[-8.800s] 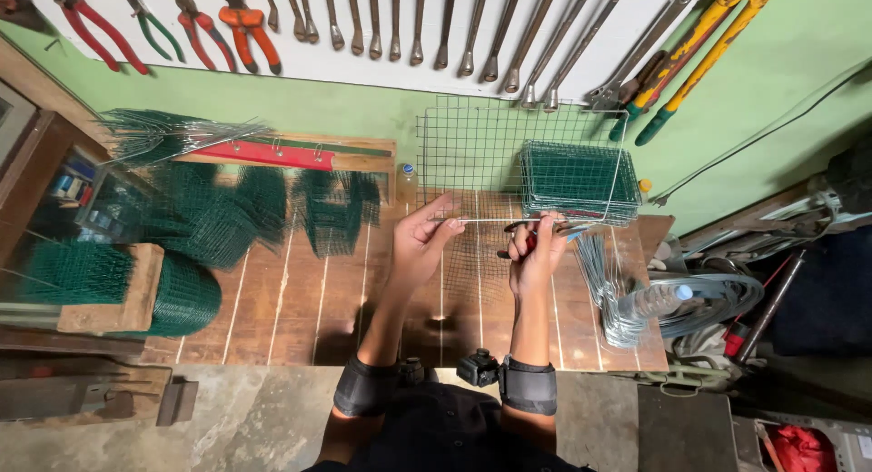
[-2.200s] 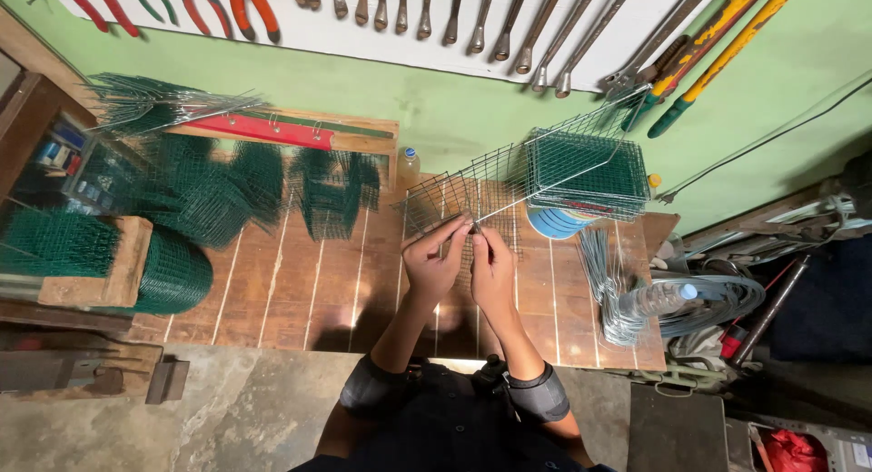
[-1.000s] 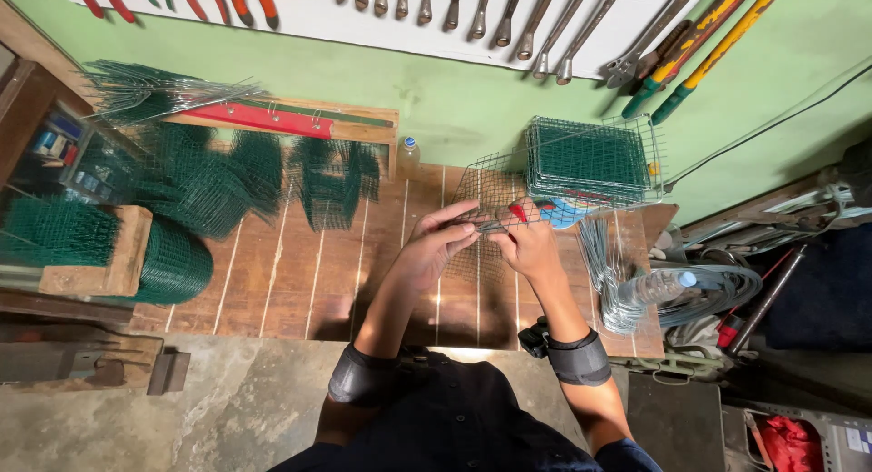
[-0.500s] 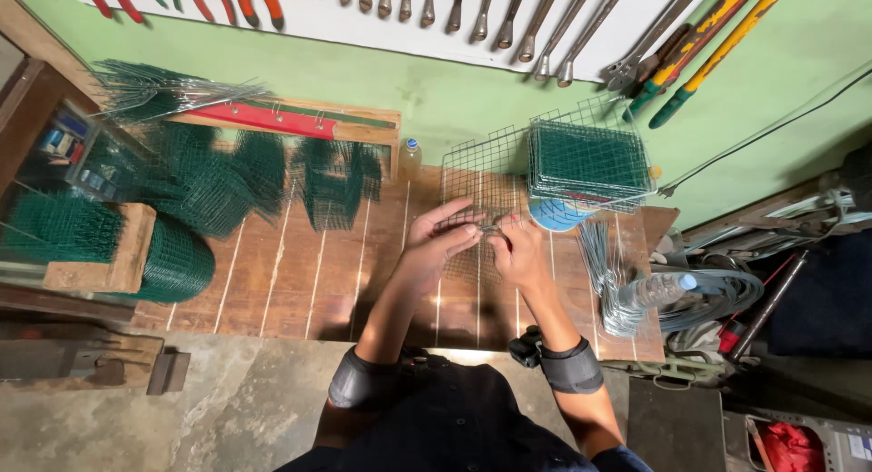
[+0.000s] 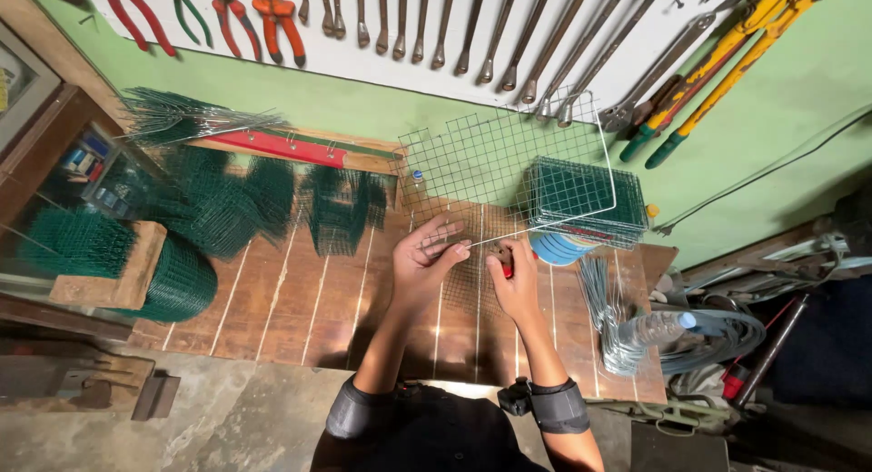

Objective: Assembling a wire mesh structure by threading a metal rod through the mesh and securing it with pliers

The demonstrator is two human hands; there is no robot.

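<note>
My left hand (image 5: 427, 254) pinches the near edge of a bare wire mesh panel (image 5: 481, 158) that stands tilted up from the wooden bench (image 5: 300, 299). My right hand (image 5: 513, 277) is closed on a small red-handled tool (image 5: 505, 257) at the same edge of the panel. A thick wire frame (image 5: 610, 163) runs around the panel's right side. Just right of my hands sits a stack of green mesh baskets (image 5: 581, 199) on a blue round object (image 5: 554, 247).
Green mesh pieces (image 5: 341, 204) and rolls (image 5: 173, 277) cover the left bench. A red bar (image 5: 282, 149) lies at the back. Pliers, wrenches and yellow bolt cutters (image 5: 727, 49) hang on the wall. Bent wire pieces (image 5: 609, 317) and a plastic bottle (image 5: 654, 327) lie at right.
The mesh panel has been swung up from lying low to standing taller against the wall. My hands stay at its near edge.
</note>
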